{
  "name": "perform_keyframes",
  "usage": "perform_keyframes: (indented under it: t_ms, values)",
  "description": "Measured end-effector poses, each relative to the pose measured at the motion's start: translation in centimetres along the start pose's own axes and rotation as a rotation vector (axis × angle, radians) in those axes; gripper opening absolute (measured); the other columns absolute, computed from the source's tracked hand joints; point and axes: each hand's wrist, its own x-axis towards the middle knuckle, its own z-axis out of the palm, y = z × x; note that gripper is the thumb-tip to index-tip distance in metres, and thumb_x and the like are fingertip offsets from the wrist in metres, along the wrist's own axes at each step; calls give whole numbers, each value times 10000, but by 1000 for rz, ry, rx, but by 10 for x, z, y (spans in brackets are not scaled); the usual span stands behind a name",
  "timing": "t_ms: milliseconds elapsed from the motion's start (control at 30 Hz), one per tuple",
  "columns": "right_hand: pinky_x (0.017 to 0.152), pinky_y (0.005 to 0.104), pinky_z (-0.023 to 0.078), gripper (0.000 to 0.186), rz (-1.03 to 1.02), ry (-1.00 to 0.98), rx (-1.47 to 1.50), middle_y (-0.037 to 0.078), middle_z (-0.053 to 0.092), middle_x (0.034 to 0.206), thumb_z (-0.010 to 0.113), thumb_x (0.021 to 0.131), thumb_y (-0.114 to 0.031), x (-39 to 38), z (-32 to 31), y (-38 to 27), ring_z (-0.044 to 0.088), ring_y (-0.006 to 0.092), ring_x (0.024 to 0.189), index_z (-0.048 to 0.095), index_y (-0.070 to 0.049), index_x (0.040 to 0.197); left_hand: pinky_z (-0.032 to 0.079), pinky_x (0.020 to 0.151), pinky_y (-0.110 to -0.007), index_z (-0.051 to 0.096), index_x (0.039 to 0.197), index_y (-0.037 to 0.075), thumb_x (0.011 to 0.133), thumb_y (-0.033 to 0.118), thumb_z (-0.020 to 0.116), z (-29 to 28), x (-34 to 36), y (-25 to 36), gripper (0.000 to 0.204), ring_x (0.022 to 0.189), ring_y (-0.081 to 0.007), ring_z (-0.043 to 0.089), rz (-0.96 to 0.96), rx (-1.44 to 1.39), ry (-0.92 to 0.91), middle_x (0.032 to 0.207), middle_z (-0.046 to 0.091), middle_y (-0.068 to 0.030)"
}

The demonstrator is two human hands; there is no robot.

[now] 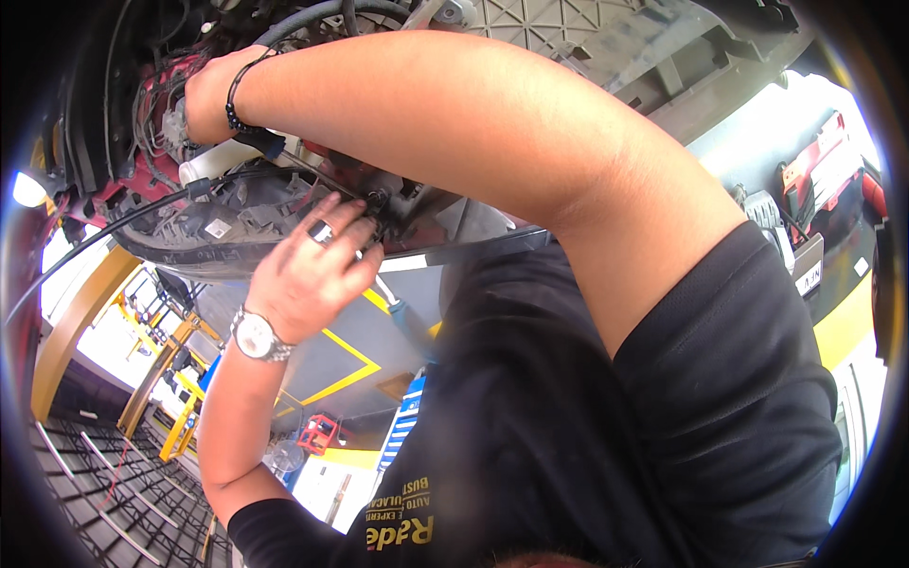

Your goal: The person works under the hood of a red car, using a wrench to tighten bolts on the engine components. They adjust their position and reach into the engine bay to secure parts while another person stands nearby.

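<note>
From the right, my right arm reaches across the top of the view into a car's front end. My right hand [214, 99] is closed round the dark handle of what looks like a screwdriver [261, 144], most of its fingers hidden behind the wrist. The thin shaft slants down toward my left hand [317, 270], which wears rings and a watch. Its bent fingers press together at a black fitting [379, 201] by the shaft's far end; what they pinch is hidden. Around them lies the dark inner side of a bumper [218, 232].
A black cable [123, 222] hangs across the left. Beside my right hand are bundled wires [156, 118] and a whitish plastic reservoir [213, 163]. Below the bumper, a teal-handled rod [407, 322] stands out against the yellow-lined floor [331, 364]. A yellow post [80, 331] rises at left.
</note>
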Motion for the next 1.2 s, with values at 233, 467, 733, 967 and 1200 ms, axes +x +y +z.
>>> perform_keyframes:
  t_ms: [233,467,733,967,1200]
  values:
    - [963,488,558,448,-1,15,87,150,716,1314,560,916,-279,0,2,4,701,320,1192,730,-94,1288,576,860,-421,719,1062,30,759,-1,685,13,4,-3,306,990,-333,693,-284,-92,6,1030,711,-134]
    - [902,506,584,435,-22,-37,6,69,709,1353,571,940,-236,-1,0,1,697,264,1215,711,-158,1345,586,825,-375,717,1128,45,748,122,677,11,4,-13,390,967,-280,692,-252,-93,39,1077,709,-107]
    - [905,500,585,424,-44,-25,65,74,718,1338,571,933,-221,-5,-2,5,703,259,1204,727,-156,1322,581,805,-384,712,1107,50,762,42,720,14,1,-14,345,985,-286,687,-259,-160,40,1070,702,-116]
    - [901,477,586,426,-15,-3,124,78,733,1307,593,911,-236,-1,1,5,714,240,1184,738,-156,1304,579,797,-397,712,1037,47,747,31,767,19,-2,-13,295,969,-305,701,-128,-185,17,1053,717,-101]
    - [919,473,578,438,-15,-4,95,93,736,1290,589,910,-295,-2,2,5,717,275,1168,735,-146,1296,568,797,-403,710,1012,35,784,63,786,25,-6,-8,242,936,-322,706,-169,-171,59,1026,726,-110]
